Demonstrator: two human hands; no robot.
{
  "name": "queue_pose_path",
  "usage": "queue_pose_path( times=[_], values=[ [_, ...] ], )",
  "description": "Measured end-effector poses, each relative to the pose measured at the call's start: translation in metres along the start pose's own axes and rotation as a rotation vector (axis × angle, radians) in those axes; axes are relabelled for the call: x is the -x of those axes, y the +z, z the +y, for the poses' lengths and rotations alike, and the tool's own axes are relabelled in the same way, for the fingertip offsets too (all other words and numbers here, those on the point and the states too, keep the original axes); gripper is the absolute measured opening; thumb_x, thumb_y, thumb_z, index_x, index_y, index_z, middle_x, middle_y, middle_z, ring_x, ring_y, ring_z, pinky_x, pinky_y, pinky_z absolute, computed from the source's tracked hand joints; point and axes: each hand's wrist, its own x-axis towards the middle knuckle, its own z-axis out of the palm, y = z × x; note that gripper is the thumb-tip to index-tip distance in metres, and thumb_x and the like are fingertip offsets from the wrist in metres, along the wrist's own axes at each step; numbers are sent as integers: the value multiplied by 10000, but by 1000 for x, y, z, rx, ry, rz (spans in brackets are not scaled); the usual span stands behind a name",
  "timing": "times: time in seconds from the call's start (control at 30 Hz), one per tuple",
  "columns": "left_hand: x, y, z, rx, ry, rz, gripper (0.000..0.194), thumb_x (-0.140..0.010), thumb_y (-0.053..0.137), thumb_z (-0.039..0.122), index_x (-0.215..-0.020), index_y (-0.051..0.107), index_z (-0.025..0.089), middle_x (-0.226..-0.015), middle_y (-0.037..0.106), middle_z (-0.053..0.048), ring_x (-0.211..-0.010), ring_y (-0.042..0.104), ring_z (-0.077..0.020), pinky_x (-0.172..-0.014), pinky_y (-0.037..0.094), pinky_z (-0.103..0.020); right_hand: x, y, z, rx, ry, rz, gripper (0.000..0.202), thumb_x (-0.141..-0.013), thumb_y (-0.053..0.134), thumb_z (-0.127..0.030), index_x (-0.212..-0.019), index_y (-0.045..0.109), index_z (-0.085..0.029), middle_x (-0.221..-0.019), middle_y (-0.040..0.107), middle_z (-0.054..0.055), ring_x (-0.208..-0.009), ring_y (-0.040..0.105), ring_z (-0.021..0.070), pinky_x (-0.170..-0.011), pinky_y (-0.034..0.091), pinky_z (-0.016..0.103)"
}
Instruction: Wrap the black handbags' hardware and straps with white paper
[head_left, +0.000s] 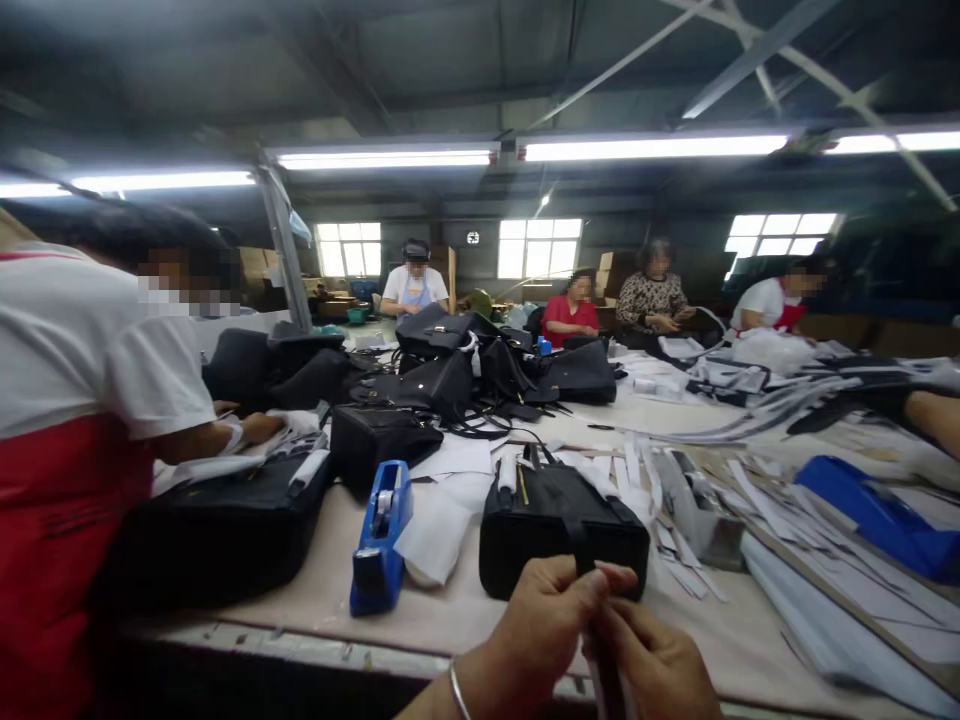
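A black handbag (517, 545) rests on the table in front of me, with white wrapping around its handle fittings. My left hand (536, 620), wearing a silver bangle, is closed in a pinch just in front of the bag. Against it, my right hand (660, 655) is also closed, fingertips touching those of the left. Between them runs a dark strap (609, 675) that hangs down below the fingers. A black band over the bag's side leads toward my fingertips; whether it is the same strap is hidden by my hands.
Left of the bag stand a blue tape dispenser (381, 540) and white paper (439, 530). A grey dispenser (697, 510), paper strips and a blue dispenser (877, 515) lie right. Black bags (435, 385) are piled behind. A co-worker in a red apron (60, 540) works close on the left.
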Motion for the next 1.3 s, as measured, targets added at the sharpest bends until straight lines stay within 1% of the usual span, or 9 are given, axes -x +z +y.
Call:
queue_pose_path(
  times=[0.1, 0.23, 0.3, 0.43, 0.57, 0.7, 1.0, 1.13, 1.3],
  values=[
    [-3, -7, -2, 130, -76, -23, 448, -831, 709, 455, -1091, 734, 91, -998, 757, -172, -748, 677, -199, -685, 493, -291, -3, 1, 0, -38, -31, -26, 522, -698, 700, -678, -707, 736, -157, -623, 643, 52, -593, 555, 183, -531, 437, 255],
    [-22, -22, 12, 467, -167, 157, 415, -812, 740, 436, -1088, 681, 131, -866, 763, -115, -869, 713, -243, -845, 520, -385, 12, 11, 10, -9, -55, -103, 562, -764, 631, -680, -559, 639, -157, -522, 539, 15, -500, 462, 131, -463, 341, 232],
    [-28, -21, 12, 443, -151, 227, 358, -824, 739, 401, -1060, 677, 138, -845, 764, -99, -893, 713, -236, -877, 508, -380, 12, 14, 7, -8, -30, -102, 576, -769, 612, -698, -587, 656, -153, -548, 568, 26, -519, 480, 140, -476, 353, 238],
    [-26, -12, -6, 212, -97, 80, 397, -855, 701, 431, -1042, 706, 81, -1019, 753, -180, -894, 697, -223, -794, 497, -298, -9, 11, -21, -30, -71, -36, 541, -782, 624, -668, -708, 726, -141, -636, 648, 56, -598, 543, 176, -537, 412, 263],
    [-32, -20, -10, 395, -188, -17, 503, -857, 657, 513, -1060, 691, 54, -1035, 733, -196, -757, 693, -217, -620, 496, -284, -18, 8, -30, -20, -91, -37, 513, -778, 656, -634, -710, 740, -133, -623, 666, 66, -612, 577, 191, -550, 425, 269],
    [-52, -34, -6, 561, -275, 231, 293, -899, 640, 369, -1046, 650, 116, -908, 743, -103, -855, 719, -228, -763, 544, -349, -11, 15, -10, -45, 12, -54, 533, -794, 629, -651, -717, 730, -134, -593, 661, 58, -550, 569, 165, -496, 389, 243],
    [-63, -18, -31, 396, -149, 224, 418, -786, 766, 416, -1047, 663, 106, -827, 707, -66, -627, 633, -117, -544, 468, -196, -81, 17, -25, -61, -42, 71, 423, -744, 695, -523, -623, 690, -118, -522, 616, 22, -480, 528, 139, -451, 373, 242],
    [-49, -20, -31, 399, -223, 102, 562, -783, 723, 556, -1173, 603, 169, -694, 635, 12, -511, 566, -92, -515, 439, -202, -103, 25, -38, -230, 1, 65, 318, -708, 753, -427, -672, 688, -118, -520, 612, -3, -457, 527, 114, -432, 385, 214],
    [-19, -18, -44, 54, -236, 95, 565, -777, 668, 633, -942, 640, 94, -703, 687, -76, -471, 508, -84, -497, 400, -219, -128, 40, -50, -409, 103, -46, 219, -742, 746, -317, -694, 624, -141, -499, 570, -33, -414, 498, 91, -419, 404, 199]
  ],
)
